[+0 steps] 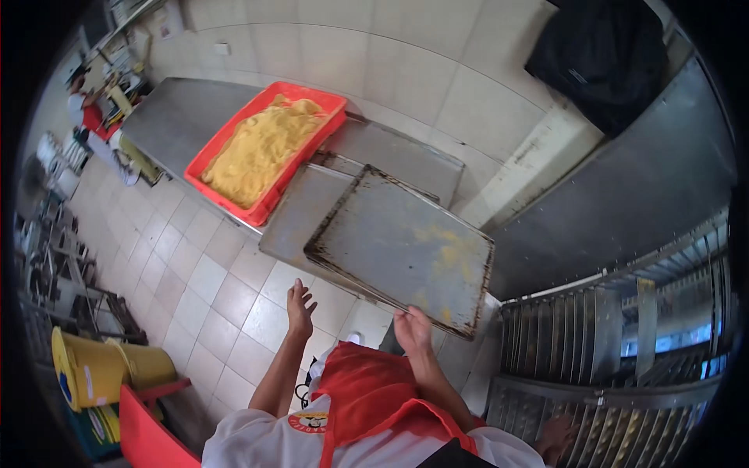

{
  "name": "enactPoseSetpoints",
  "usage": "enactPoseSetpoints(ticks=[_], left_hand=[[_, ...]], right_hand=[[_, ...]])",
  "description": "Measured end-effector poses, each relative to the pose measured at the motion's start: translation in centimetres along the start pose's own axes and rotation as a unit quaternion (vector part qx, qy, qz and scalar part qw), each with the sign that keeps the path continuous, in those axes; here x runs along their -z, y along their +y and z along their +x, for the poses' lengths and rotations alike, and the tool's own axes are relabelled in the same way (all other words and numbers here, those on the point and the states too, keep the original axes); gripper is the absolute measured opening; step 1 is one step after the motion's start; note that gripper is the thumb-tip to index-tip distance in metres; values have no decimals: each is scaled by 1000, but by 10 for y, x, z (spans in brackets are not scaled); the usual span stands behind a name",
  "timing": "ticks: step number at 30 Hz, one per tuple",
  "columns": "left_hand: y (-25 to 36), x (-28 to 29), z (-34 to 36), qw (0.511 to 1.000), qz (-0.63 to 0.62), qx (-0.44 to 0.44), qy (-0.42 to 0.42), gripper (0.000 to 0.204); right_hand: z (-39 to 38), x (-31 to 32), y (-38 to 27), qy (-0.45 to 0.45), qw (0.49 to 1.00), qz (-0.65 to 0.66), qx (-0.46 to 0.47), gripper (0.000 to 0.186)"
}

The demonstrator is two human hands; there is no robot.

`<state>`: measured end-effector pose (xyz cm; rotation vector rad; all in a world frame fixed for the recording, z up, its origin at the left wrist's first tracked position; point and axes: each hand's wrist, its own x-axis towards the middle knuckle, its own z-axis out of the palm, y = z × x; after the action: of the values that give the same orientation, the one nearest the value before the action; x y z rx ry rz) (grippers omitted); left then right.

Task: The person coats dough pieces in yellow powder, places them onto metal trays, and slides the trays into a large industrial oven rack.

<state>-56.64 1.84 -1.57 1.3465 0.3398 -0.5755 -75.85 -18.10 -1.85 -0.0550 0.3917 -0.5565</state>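
My right hand grips the near edge of a worn, dark-rimmed baking tray, which carries yellow smears toward its right end. My left hand hangs free in front of the trays with its fingers apart, touching nothing. Beneath the held tray, and partly covered by it, lies another baking tray. To the left of the trays, a red plastic tub full of a yellow, crumbly or doughy mass rests on the metal table.
The steel table runs along the tiled wall. At right stands a metal rack with filled trays low down; another person's hand is beside it. Yellow buckets and a red chair are at lower left. A person works far left.
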Motion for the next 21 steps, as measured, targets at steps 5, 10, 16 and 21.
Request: enactPoseSetpoints(ticks=[5, 10, 16, 21], left_hand=[[-3, 31, 30, 998, -63, 5, 24, 86], [-19, 27, 66, 991, -116, 58, -29, 90], [-17, -19, 99, 986, -144, 60, -55, 71], [-27, -39, 132, 981, -137, 128, -48, 42]], right_hand=[[55, -10, 92, -2, 997, 17, -75, 19], [56, -9, 138, 91, 988, -8, -121, 14], [1, -8, 101, 70, 920, -202, -328, 20], [14, 39, 38, 132, 946, -211, -209, 27]])
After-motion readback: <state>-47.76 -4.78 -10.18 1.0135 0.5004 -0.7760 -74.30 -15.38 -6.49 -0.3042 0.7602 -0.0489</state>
